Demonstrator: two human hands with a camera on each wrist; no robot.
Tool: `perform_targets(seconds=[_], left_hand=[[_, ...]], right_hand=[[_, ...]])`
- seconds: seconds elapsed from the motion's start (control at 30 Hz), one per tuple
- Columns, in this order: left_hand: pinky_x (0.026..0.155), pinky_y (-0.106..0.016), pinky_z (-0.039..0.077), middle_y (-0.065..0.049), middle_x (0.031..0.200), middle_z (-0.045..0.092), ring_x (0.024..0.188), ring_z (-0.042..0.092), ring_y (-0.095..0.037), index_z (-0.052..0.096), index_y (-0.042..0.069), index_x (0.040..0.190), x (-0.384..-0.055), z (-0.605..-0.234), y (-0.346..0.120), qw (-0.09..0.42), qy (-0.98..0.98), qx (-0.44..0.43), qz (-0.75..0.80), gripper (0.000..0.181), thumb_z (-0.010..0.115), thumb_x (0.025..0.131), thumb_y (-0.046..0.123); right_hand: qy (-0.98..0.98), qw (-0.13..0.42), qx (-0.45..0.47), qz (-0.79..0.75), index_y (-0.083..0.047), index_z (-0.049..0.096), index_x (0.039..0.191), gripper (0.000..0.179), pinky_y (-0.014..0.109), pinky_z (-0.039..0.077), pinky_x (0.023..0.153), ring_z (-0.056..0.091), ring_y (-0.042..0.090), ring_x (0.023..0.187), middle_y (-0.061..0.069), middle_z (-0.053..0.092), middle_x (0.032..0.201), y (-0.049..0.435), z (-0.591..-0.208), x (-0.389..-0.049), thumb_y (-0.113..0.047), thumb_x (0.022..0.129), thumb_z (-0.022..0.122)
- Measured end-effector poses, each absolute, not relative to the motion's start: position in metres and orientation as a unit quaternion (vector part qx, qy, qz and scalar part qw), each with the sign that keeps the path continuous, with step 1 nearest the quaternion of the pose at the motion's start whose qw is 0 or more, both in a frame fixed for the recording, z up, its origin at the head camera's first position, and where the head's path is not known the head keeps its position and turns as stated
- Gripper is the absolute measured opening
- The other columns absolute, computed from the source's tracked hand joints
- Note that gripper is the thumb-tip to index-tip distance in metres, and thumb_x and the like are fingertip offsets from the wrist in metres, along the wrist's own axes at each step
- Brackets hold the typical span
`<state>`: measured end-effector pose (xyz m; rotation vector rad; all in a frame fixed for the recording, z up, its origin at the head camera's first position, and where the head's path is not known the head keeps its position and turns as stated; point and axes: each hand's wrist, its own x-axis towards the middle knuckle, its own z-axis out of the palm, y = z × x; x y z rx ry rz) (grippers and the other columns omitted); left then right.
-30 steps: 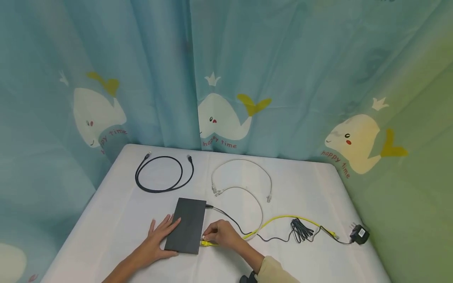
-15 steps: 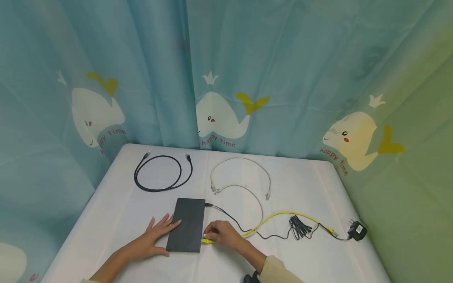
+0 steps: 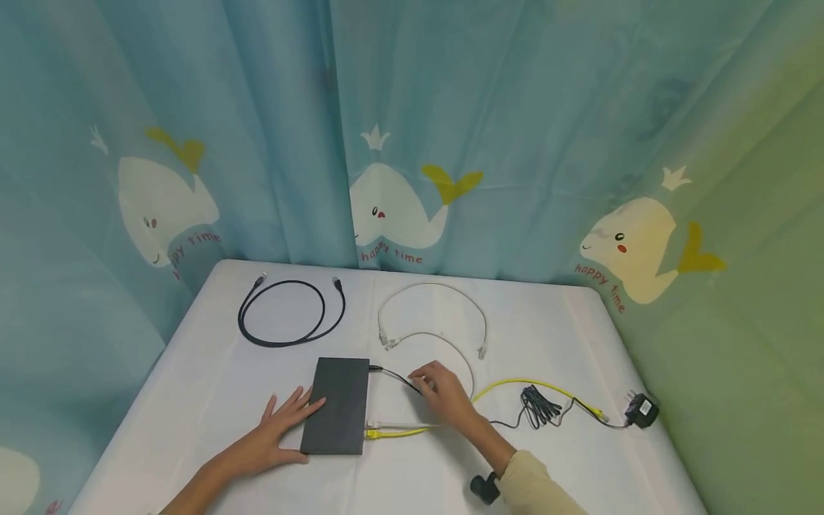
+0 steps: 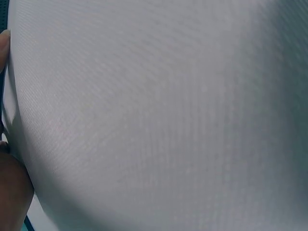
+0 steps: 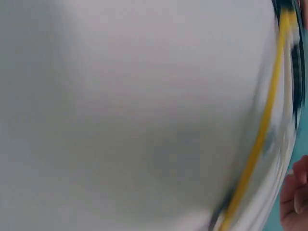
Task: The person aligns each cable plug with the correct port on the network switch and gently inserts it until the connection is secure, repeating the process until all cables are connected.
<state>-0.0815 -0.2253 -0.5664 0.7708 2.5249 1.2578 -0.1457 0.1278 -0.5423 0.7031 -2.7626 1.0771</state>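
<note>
A flat dark-grey network box (image 3: 336,405) lies on the table. My left hand (image 3: 267,438) rests against its left side, fingers spread, fingertips on its top and thumb at its lower edge. A yellow network cable (image 3: 402,433) and a white network cable (image 3: 402,425) run side by side from the box's right side. Above them, a black power cord (image 3: 389,373) is plugged in. My right hand (image 3: 447,395) is to the right of the box, over the cords, its fingers loosely bent with nothing visible in them. The left wrist view shows mostly white cloth; the right wrist view is blurred.
A coiled black network cable (image 3: 283,344) lies at the back left, a loose white network cable (image 3: 438,284) at the back middle. The cord's bundle (image 3: 539,407) and power adapter (image 3: 641,410) lie to the right. Curtains (image 3: 412,143) hang behind the table.
My right hand has left the white cable's plug at the box and moved up and right. The white cable now shows running straight from the box. My left hand stays on the box.
</note>
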Motion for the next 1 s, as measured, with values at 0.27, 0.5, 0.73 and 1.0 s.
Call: perform_targets(seconds=[0.27, 0.5, 0.73, 1.0], left_hand=[[0.101, -0.064, -0.014, -0.022, 0.15, 0.023, 0.137, 0.008, -0.045, 0.039, 0.017, 0.145, -0.079, -0.567, -0.224, 0.11, 0.855, 0.261, 0.435, 0.084, 0.078, 0.073, 0.035], [0.1, -0.065, -0.014, -0.021, 0.151, 0.022, 0.137, 0.008, -0.045, 0.039, 0.017, 0.145, -0.08, -0.564, -0.224, 0.108, 0.853, 0.263, 0.437, 0.084, 0.078, 0.073, 0.034], [0.102, -0.06, -0.015, -0.02, 0.151, 0.023, 0.138, 0.008, -0.043, 0.038, 0.019, 0.145, -0.081, -0.566, -0.223, 0.109, 0.855, 0.261, 0.435, 0.084, 0.078, 0.073, 0.034], [0.102, -0.06, -0.015, -0.02, 0.151, 0.022, 0.138, 0.009, -0.043, 0.038, 0.018, 0.145, -0.08, -0.567, -0.225, 0.106, 0.856, 0.261, 0.433, 0.085, 0.078, 0.073, 0.035]], right_hand=[[-0.949, 0.136, 0.126, 0.254, -0.002, 0.072, 0.1, 0.015, 0.036, 0.051, 0.068, 0.059, 0.026, 0.088, 0.014, 0.058, 0.107, 0.203, -0.536, -0.192, 0.0, 0.088, 0.064], [-0.974, 0.062, 0.148, 0.162, 0.0, 0.066, 0.115, 0.029, 0.051, 0.047, 0.086, 0.051, 0.041, 0.109, 0.022, 0.051, 0.125, 0.231, -0.536, -0.204, 0.008, 0.087, 0.058], [-0.975, 0.001, 0.154, 0.162, 0.003, 0.062, 0.116, 0.03, 0.046, 0.042, 0.095, 0.05, 0.037, 0.111, 0.021, 0.054, 0.123, 0.242, -0.546, -0.208, 0.01, 0.088, 0.055], [-0.966, 0.047, 0.151, 0.205, 0.0, 0.066, 0.107, 0.029, 0.042, 0.049, 0.084, 0.055, 0.032, 0.101, 0.015, 0.058, 0.107, 0.242, -0.549, -0.205, 0.009, 0.08, 0.068]])
